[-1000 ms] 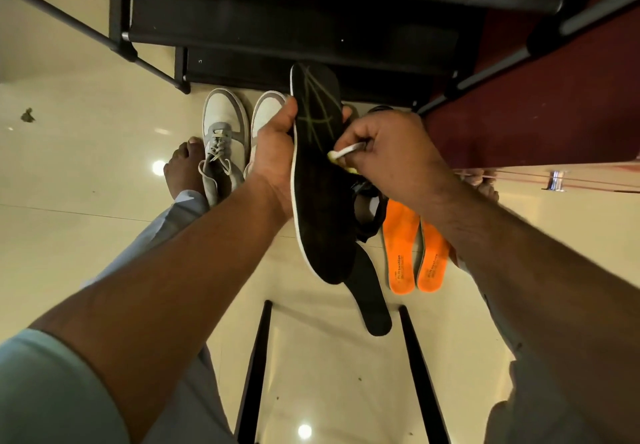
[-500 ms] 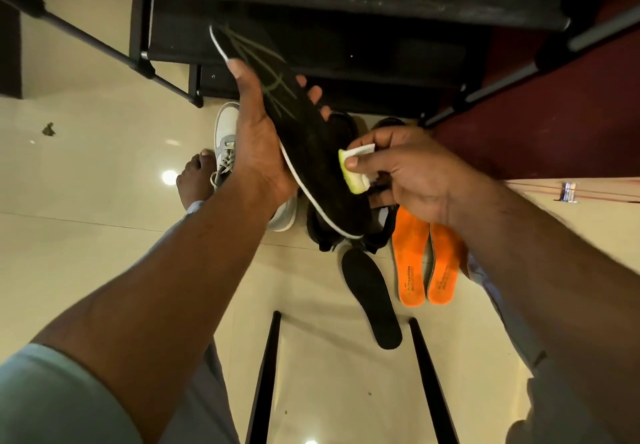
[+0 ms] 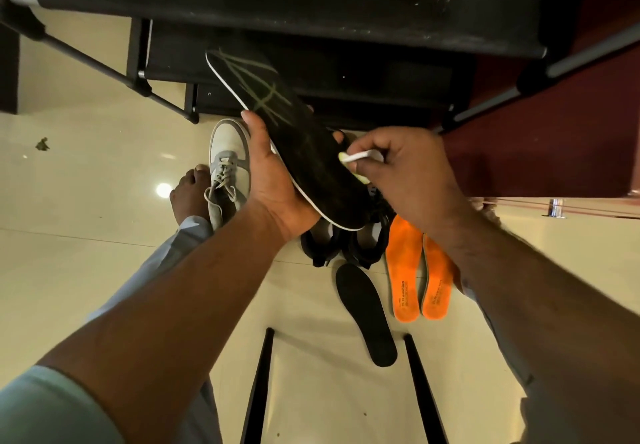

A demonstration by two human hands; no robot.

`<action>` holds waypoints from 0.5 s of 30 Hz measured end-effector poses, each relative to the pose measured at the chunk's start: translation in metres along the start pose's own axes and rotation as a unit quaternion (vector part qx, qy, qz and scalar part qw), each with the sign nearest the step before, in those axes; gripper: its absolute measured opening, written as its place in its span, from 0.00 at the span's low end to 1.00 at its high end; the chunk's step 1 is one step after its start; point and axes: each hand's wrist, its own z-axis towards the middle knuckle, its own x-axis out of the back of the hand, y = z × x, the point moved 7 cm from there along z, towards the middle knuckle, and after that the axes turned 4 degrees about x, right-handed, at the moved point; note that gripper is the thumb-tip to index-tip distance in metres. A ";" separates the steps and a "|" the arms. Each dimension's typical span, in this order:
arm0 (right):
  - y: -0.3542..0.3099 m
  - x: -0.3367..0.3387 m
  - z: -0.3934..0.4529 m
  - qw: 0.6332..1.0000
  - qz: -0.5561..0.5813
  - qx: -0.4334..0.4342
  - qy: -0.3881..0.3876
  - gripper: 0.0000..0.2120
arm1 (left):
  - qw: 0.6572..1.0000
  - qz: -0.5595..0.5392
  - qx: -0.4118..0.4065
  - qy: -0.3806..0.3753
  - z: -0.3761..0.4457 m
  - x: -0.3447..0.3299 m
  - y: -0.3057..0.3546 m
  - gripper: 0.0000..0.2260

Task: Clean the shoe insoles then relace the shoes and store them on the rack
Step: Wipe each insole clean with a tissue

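The black insole (image 3: 304,152) lay in the left hand (image 3: 277,187), which cupped its heel half; its long axis ran from that grip up and leftward. The right hand (image 3: 412,180), just right of it, pinched a small scrubber (image 3: 356,157) against the insole's right edge.

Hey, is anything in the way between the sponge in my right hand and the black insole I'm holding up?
Nothing visible. The right hand pinches the yellow-green and white sponge right at the edge of the black foam insole with faint yellow lines, which the left hand holds tilted above the shoes.
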 end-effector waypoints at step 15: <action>-0.034 -0.023 -0.014 0.948 -0.052 0.258 -0.181 0.05 | 0.996 0.034 0.067 0.057 0.002 0.015 0.008 0.44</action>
